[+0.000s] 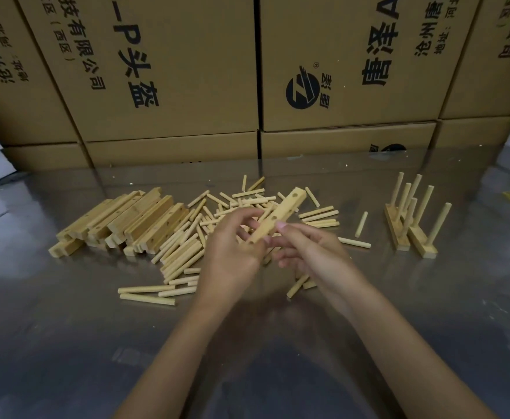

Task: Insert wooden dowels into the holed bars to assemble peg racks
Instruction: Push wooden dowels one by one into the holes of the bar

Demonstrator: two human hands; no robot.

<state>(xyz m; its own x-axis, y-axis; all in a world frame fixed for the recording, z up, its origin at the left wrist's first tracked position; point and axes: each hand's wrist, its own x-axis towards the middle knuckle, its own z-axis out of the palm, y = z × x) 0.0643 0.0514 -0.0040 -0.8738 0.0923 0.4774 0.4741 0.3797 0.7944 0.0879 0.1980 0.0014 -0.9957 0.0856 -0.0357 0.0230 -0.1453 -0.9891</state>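
I see my left hand (232, 252) and right hand (309, 252) both gripping one holed bar (273, 219) above the dowel pile (217, 225) on the desk (66, 343); finished racks (408, 231) stand right

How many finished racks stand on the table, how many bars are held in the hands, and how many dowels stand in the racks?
Finished racks: 2
Bar held in left hand and right hand: 1
Standing dowels: 6, as far as they can be told apart
Total: 9

Pale matt wood dowels (146, 298), glossy metal table (66, 328), cardboard boxes (169, 71)
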